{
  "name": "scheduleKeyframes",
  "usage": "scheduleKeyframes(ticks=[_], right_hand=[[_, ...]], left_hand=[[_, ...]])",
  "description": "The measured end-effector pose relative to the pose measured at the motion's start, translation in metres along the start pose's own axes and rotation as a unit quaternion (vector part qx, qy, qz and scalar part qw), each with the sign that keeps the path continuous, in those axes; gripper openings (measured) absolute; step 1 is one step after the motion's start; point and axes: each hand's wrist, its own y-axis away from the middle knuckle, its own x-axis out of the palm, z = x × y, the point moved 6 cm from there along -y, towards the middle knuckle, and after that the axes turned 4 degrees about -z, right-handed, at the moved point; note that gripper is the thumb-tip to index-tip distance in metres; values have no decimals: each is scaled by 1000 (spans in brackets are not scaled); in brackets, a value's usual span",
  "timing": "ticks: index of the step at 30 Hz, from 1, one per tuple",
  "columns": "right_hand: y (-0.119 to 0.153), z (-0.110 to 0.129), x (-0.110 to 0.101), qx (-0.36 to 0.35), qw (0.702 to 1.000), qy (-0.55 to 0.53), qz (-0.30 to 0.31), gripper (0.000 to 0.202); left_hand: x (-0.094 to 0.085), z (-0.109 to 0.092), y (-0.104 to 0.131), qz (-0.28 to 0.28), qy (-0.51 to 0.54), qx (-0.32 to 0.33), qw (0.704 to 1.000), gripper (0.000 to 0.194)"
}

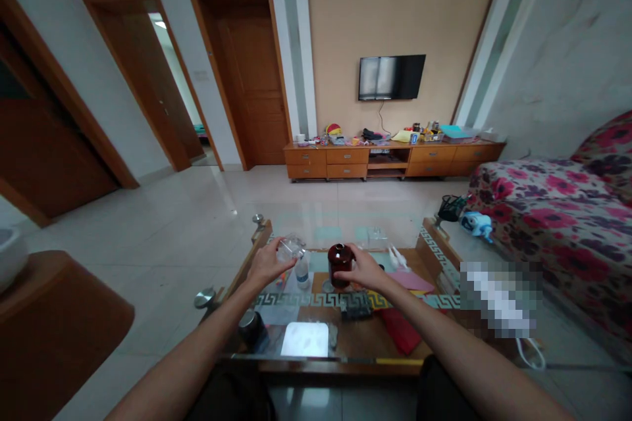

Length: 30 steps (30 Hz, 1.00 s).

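My left hand [268, 262] is closed around a clear plastic container [291, 247], held tilted above the glass coffee table [340, 337]. Its exact kind is hard to make out through the shine. My right hand [365, 268] grips a dark brown bottle [339, 271] by its right side. The brown bottle stands upright with its mouth facing up, and I cannot tell whether it rests on the glass. Just below the clear container is a small clear bottle [302, 273] with a bluish label. The two held things are a short distance apart.
Around the table are a white square item [305, 339], a dark cylindrical container [251, 329], a red cloth-like item [402, 330] and a pink sheet [409, 281]. A flowered sofa [548, 223] stands to the right. A wooden cabinet [345, 161] lines the far wall.
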Motion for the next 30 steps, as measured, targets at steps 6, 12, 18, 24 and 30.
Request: scheduleKeyframes(ticks=[6,12,18,24,30], right_hand=[[0,6,-3,-7,999,40,-14,87],[0,14,-5,-26,998,60,-16,89],[2,25,-1,-39,995,87,-10,84],[3,33,-1,-34,994,101,-9,88],[4,37,-4,-29,993,116,-18,90]], left_hand=[[-9,-38,-2,-23,6,54,998,71],[-25,-73,1,-34,-14,155,987,70],[-38,-99,7,-52,-40,197,978,70],[-41,-115,11,-60,-71,220,971,73],[-41,-120,13,-70,-82,232,967,72]])
